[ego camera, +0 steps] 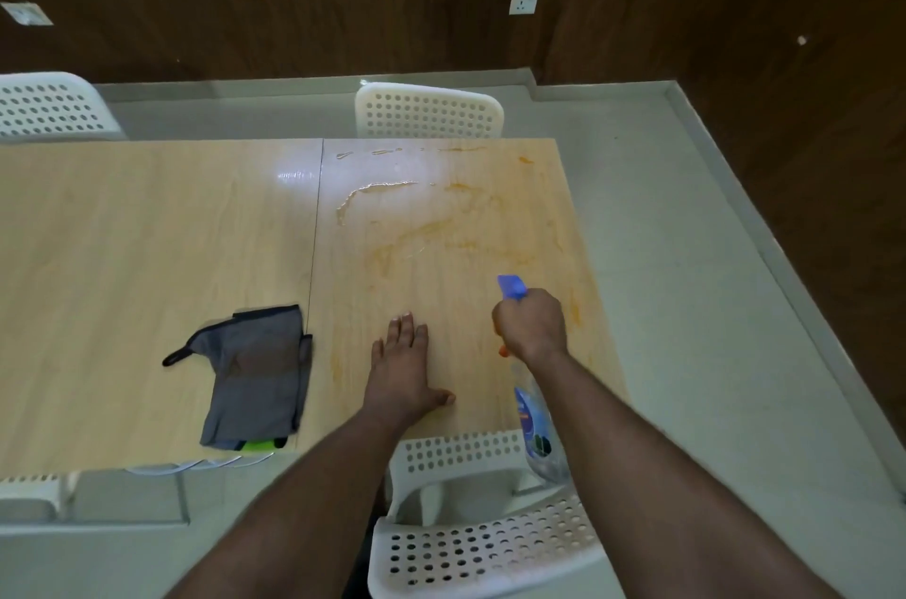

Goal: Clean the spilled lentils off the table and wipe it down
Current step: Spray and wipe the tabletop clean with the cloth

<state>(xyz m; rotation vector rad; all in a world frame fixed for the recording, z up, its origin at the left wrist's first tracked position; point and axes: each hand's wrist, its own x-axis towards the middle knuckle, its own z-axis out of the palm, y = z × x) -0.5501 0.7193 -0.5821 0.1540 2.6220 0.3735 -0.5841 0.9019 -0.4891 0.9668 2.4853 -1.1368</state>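
White chair point(470, 544) nearest; right hand point(532, 324) grips half-hidden spray bottle point(537, 422); left hand point(402, 368) flat on table point(147, 216).

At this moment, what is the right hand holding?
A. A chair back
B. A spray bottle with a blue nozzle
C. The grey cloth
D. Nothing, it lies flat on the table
B. The right hand is curled round the neck of the spray bottle, its blue nozzle pointing at the orange-stained table, while the grey cloth lies untouched to the left and the left hand rests flat.
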